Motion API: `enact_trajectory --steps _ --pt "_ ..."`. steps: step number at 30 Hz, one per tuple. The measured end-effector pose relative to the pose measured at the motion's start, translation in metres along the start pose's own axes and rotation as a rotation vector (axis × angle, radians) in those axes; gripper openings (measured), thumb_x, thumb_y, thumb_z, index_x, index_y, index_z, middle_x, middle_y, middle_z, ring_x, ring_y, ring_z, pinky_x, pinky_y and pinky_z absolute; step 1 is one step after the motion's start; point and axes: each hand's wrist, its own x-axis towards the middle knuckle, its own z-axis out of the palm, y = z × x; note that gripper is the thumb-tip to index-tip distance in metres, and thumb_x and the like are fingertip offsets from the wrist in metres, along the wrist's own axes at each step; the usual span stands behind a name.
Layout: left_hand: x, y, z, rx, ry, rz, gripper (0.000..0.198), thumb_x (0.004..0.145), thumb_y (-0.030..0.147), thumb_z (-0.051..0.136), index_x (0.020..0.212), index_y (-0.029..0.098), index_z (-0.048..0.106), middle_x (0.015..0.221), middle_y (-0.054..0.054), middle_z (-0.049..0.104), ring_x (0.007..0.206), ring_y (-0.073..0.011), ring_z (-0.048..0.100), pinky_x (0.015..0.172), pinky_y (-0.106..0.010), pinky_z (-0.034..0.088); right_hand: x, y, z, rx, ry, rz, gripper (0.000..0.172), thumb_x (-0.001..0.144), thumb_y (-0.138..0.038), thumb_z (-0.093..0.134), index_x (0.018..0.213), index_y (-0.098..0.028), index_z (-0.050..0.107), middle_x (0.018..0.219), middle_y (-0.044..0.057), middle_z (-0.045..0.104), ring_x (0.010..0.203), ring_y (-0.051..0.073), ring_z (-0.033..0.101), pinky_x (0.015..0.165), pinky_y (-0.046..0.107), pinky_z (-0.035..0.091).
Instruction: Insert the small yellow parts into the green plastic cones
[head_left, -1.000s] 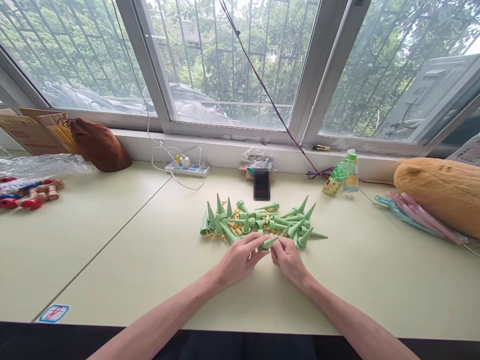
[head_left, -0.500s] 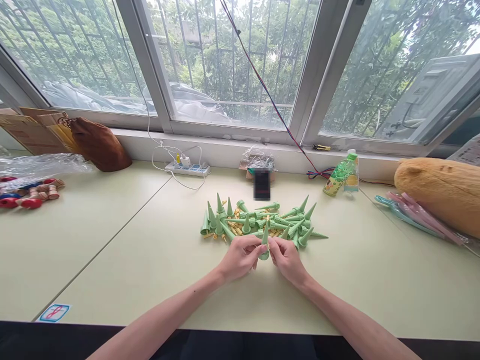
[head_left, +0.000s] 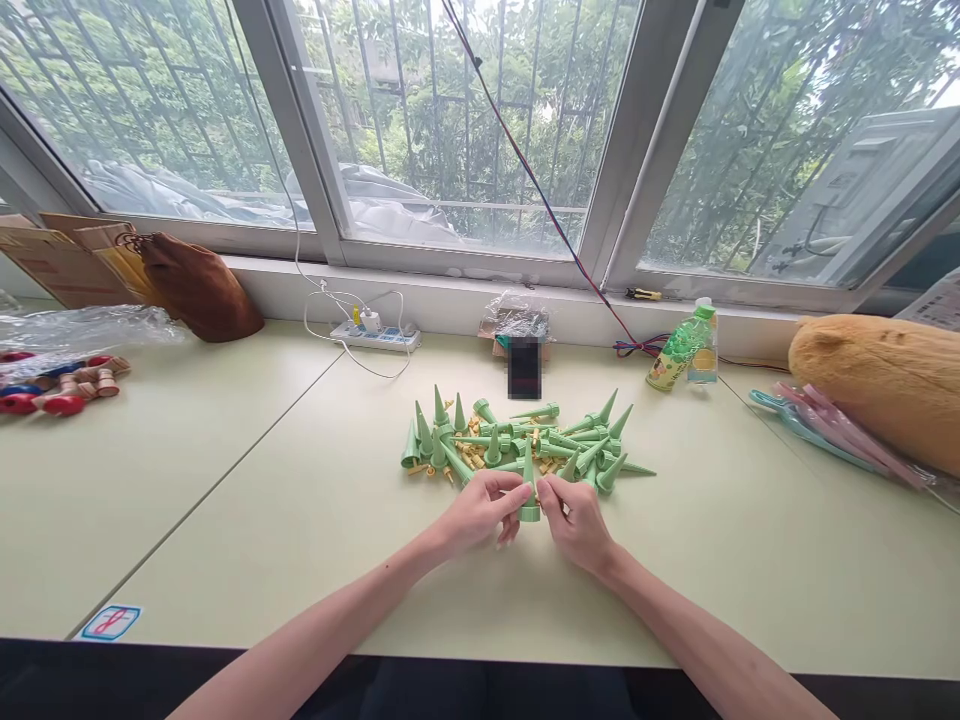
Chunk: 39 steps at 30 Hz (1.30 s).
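Observation:
My left hand grips a green plastic watering spike, held upright with its point up and its ridged cap at the bottom. Close against the spike's right side, my right hand is closed in a pinch. Whatever sits between its fingertips is too small and covered to make out. Just beyond both hands lies a heap of similar green spikes, some standing, others on their sides. Small yellow valve-like pieces are scattered among them.
Behind the heap are a dark blurred rectangle and a plastic-wrapped box. A power strip with white cables is at the back left. Bottles and a plush item stand right; red wooden toys lie far left.
The spike has turned more upright, and its cap now faces down. The left fingers have shifted slightly around it. The right hand stays pinched beside it.

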Motion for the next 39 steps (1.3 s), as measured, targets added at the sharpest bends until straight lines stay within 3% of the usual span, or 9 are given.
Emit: enact_trajectory --steps 7,12,15,17,21,25,30,39 --pt "-0.002 -0.001 0.004 0.162 0.086 0.123 0.045 0.093 0.049 0.055 0.064 0.017 0.043 0.053 0.007 0.032 0.039 -0.0067 0.045 0.038 -0.018 0.031 0.001 0.0 0.001 0.048 0.006 0.034 0.04 0.1 -0.034 0.039 0.064 -0.022 0.029 0.056 -0.006 0.025 0.05 0.011 0.021 0.049 0.027 0.019" --pt "0.0 -0.007 0.005 0.507 0.203 0.422 0.041 0.097 0.036 0.052 0.062 0.015 0.048 0.063 0.001 0.043 0.054 -0.0079 0.043 0.044 -0.019 0.034 0.001 0.0 0.002 0.15 -0.034 0.131 0.042 0.101 -0.04 0.037 0.064 -0.021 0.032 0.056 -0.004 0.031 0.051 0.011 0.026 0.049 0.027 0.022" --pt "0.0 -0.008 0.006 0.573 0.21 0.49 0.038 0.098 0.032 0.05 0.064 0.015 0.053 0.065 -0.001 0.046 0.058 -0.0092 0.044 0.047 -0.019 0.036 0.001 0.0 0.002 0.152 -0.034 0.127 0.043 0.101 -0.042 0.037 0.063 -0.021 0.032 0.056 -0.004 0.03 0.051 0.011 0.026 0.049 0.028 0.022" --pt "-0.001 -0.008 0.007 0.503 0.209 0.435 0.039 0.097 0.034 0.052 0.063 0.014 0.051 0.066 0.0 0.045 0.053 -0.0073 0.045 0.044 -0.018 0.037 0.0 0.001 0.003 0.128 -0.02 0.103 0.043 0.101 -0.041 0.037 0.064 -0.021 0.031 0.056 -0.005 0.028 0.051 0.011 0.025 0.049 0.028 0.021" --pt "-0.002 -0.009 0.008 0.215 0.135 0.182 0.045 0.094 0.046 0.054 0.062 0.016 0.043 0.053 0.006 0.035 0.037 -0.0068 0.048 0.035 -0.017 0.032 -0.001 0.002 0.003 0.065 0.0 0.057 0.042 0.101 -0.038 0.036 0.063 -0.022 0.028 0.057 -0.005 0.025 0.051 0.011 0.022 0.05 0.029 0.019" --pt "-0.001 -0.008 0.006 0.032 0.031 0.014 0.046 0.091 0.055 0.055 0.069 0.014 0.054 0.045 0.006 0.04 0.034 -0.0084 0.048 0.033 -0.017 0.03 -0.003 0.003 0.002 0.004 -0.004 0.014 0.041 0.101 -0.036 0.036 0.064 -0.022 0.027 0.055 -0.006 0.025 0.05 0.011 0.022 0.049 0.028 0.02" --pt "0.001 -0.007 0.004 -0.084 -0.022 -0.023 0.047 0.09 0.056 0.058 0.068 0.013 0.056 0.044 0.007 0.04 0.034 -0.0069 0.044 0.034 -0.017 0.03 -0.003 0.003 0.002 -0.035 0.001 -0.027 0.04 0.101 -0.034 0.036 0.064 -0.022 0.026 0.055 -0.006 0.025 0.049 0.011 0.022 0.049 0.027 0.021" --pt "0.001 -0.005 0.004 0.044 0.02 0.032 0.05 0.09 0.059 0.055 0.07 0.014 0.054 0.054 0.005 0.04 0.039 -0.0083 0.051 0.035 -0.018 0.032 0.0 0.001 0.002 -0.035 0.019 -0.013 0.043 0.1 -0.038 0.038 0.061 -0.022 0.028 0.053 -0.006 0.025 0.048 0.011 0.021 0.048 0.027 0.02"
